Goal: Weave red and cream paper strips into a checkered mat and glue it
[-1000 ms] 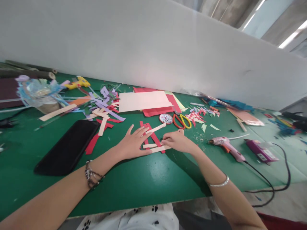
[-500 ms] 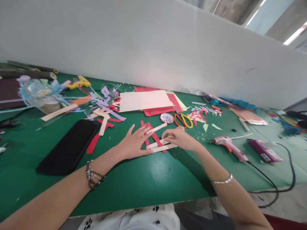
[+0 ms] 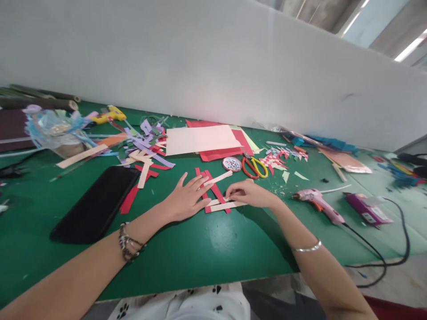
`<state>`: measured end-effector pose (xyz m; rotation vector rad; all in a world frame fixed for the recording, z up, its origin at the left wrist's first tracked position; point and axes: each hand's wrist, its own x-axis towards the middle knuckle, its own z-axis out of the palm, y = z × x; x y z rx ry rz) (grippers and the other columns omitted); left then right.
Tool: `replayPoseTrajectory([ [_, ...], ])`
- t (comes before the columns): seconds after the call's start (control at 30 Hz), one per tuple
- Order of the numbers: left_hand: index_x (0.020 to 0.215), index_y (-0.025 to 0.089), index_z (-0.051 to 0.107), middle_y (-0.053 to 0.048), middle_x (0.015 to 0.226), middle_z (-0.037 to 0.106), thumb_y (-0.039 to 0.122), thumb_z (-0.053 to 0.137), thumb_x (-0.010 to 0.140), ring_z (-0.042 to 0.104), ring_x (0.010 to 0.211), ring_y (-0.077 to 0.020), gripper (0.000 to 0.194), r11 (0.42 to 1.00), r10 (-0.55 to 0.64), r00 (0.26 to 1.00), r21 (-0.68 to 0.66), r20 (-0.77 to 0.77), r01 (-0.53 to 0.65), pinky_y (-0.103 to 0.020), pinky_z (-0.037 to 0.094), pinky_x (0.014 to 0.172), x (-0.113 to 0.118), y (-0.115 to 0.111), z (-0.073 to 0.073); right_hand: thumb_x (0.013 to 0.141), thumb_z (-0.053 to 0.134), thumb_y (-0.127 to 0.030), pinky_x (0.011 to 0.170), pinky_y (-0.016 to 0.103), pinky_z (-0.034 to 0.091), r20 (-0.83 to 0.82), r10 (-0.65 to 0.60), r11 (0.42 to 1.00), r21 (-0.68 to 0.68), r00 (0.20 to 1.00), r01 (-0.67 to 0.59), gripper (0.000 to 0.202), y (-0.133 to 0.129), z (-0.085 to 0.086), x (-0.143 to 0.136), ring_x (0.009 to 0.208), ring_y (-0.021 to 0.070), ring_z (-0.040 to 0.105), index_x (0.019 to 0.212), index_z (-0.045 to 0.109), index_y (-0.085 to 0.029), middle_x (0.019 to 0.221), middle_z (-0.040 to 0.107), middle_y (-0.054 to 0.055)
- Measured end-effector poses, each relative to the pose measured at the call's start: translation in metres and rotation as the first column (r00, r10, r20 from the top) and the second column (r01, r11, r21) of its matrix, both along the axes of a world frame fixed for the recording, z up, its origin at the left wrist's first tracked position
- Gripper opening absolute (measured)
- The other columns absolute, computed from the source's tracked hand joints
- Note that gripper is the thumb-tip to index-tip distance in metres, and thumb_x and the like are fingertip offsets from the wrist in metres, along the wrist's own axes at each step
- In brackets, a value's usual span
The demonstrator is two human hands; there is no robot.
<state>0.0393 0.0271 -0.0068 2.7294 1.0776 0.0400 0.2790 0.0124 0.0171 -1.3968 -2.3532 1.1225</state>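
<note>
Between the two hands' fingers: red strips [image 3: 219, 194] and cream strips [image 3: 227, 206] are laid crosswise on the green tabletop [image 3: 200, 258]; which strip is passed over which is too small to be told.
Left hand [image 3: 182, 200]: the fingers are spread, palm down, and laid across the left part of the crossed strips; the thumb tip is set at the left ends of the lower cream strips.
Right hand [image 3: 251, 194]: the fingers are curled, with the tips drawn together at the lower cream strips, beside the slanted red one; whether paper is pinched there or only touched cannot be told.
Just beyond the right fingers: a dish [image 3: 231, 164] of small beads and scissors [image 3: 250, 159] with red and yellow handles are set side by side; checked scraps [image 3: 271, 161] are scattered near them.
Farther beyond the fingers: a pale sheet [image 3: 202, 140] is laid over red paper [image 3: 213, 156].
Left of the left fingers: a black slab [image 3: 95, 206] is placed, with loose strips [image 3: 144, 175] strewn past its far edge.
Right of the right fingers: a pink glue gun [image 3: 320, 205] is laid down, and a purple box [image 3: 367, 209] is seen next to it.
</note>
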Motion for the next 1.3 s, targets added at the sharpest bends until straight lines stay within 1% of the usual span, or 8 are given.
replayPoseTrajectory([
  [0.17, 0.14, 0.027, 0.025, -0.005, 0.147, 0.023, 0.053, 0.02, 0.092, 0.018, 0.135, -0.0222, 0.055, 0.999, -0.006, 1.0, 0.047, 0.009, 0.006, -0.049, -0.005, 0.107, -0.001, 0.002, -0.006, 0.084, 0.043, -0.027, 0.069, 0.025, 0.04, -0.005, -0.009, 0.999, 0.051, 1.0, 0.009, 0.022, -0.003, 0.002, 0.001, 0.072, 0.013, 0.057, 0.084, 0.063, -0.019, 0.081, 0.067, 0.001],
  [0.3, 0.14, 0.026, 0.025, -0.006, 0.147, 0.021, 0.053, 0.022, 0.091, 0.018, 0.135, -0.0234, 0.056, 1.0, 0.004, 1.0, 0.027, -0.008, -0.004, -0.051, -0.004, 0.107, 0.001, 0.001, -0.003, 0.085, 0.042, -0.025, 0.077, 0.03, 0.037, 0.081, -0.024, 0.995, 0.097, 0.996, 0.016, 0.021, -0.005, 0.0, 0.001, 0.066, 0.0125, 0.055, 0.084, 0.062, -0.019, 0.071, 0.063, -0.001],
  [0.43, 0.14, 0.022, 0.025, -0.008, 0.147, 0.02, 0.052, 0.024, 0.091, 0.016, 0.135, -0.0246, 0.058, 1.0, 0.016, 1.0, -0.005, -0.025, -0.016, -0.053, -0.003, 0.106, 0.002, 0.0, 0.001, 0.083, 0.049, -0.027, 0.097, 0.045, 0.019, 0.19, -0.069, 0.955, 0.296, 0.979, 0.01, 0.014, -0.011, 0.002, 0.001, 0.084, 0.0155, 0.055, 0.08, 0.062, -0.022, 0.085, 0.059, 0.001],
  [0.5, 0.14, 0.023, 0.025, -0.008, 0.147, 0.02, 0.054, 0.024, 0.091, 0.017, 0.135, -0.0248, 0.058, 1.0, 0.017, 1.0, -0.007, -0.014, -0.017, -0.053, -0.003, 0.106, 0.002, 0.0, 0.001, 0.081, 0.052, -0.029, 0.1, 0.048, 0.009, 0.204, -0.07, 0.93, 0.367, 0.976, -0.01, 0.01, -0.014, 0.007, 0.0, 0.096, 0.0174, 0.051, 0.083, 0.061, -0.024, 0.094, 0.056, 0.001],
  [0.7, 0.14, 0.025, 0.024, -0.007, 0.147, 0.022, 0.055, 0.024, 0.091, 0.018, 0.134, -0.0235, 0.058, 1.0, 0.007, 1.0, 0.023, -0.001, -0.007, -0.052, -0.005, 0.106, 0.001, 0.002, -0.003, 0.075, 0.059, -0.025, 0.099, 0.039, 0.017, 0.189, 0.16, 0.954, 0.222, 0.969, -0.201, 0.022, -0.019, 0.011, -0.002, 0.103, 0.0172, 0.047, 0.096, 0.053, -0.025, 0.105, 0.053, 0.001],
  [0.93, 0.14, 0.022, 0.025, -0.009, 0.147, 0.021, 0.053, 0.023, 0.091, 0.017, 0.135, -0.0238, 0.058, 1.0, -0.005, 1.0, 0.027, -0.012, 0.005, -0.053, -0.004, 0.106, 0.001, 0.002, -0.003, 0.08, 0.056, -0.027, 0.097, 0.039, 0.017, 0.167, 0.157, 0.951, 0.239, 0.973, -0.195, 0.016, -0.015, 0.005, -0.005, 0.1, 0.0167, 0.048, 0.095, 0.052, -0.023, 0.102, 0.056, 0.0],
  [1.13, 0.139, 0.021, 0.028, -0.01, 0.146, 0.022, 0.052, 0.027, 0.091, 0.02, 0.134, -0.0258, 0.057, 1.0, -0.002, 1.0, 0.019, 0.008, 0.002, -0.054, -0.002, 0.106, 0.002, 0.001, -0.003, 0.077, 0.062, -0.034, 0.094, 0.038, 0.021, 0.135, 0.192, 0.946, 0.238, 0.972, -0.221, 0.029, -0.016, 0.006, -0.01, 0.104, 0.0184, 0.045, 0.101, 0.051, -0.023, 0.11, 0.055, 0.002],
  [1.3, 0.139, 0.02, 0.027, -0.011, 0.146, 0.023, 0.051, 0.029, 0.091, 0.019, 0.134, -0.0256, 0.057, 1.0, 0.006, 1.0, 0.018, 0.007, -0.006, -0.054, -0.002, 0.106, 0.002, 0.002, -0.004, 0.08, 0.06, -0.034, 0.093, 0.038, 0.024, 0.118, 0.195, 0.933, 0.282, 0.974, -0.222, 0.021, -0.013, 0.001, -0.011, 0.1, 0.0178, 0.048, 0.096, 0.053, -0.022, 0.106, 0.057, 0.002],
])
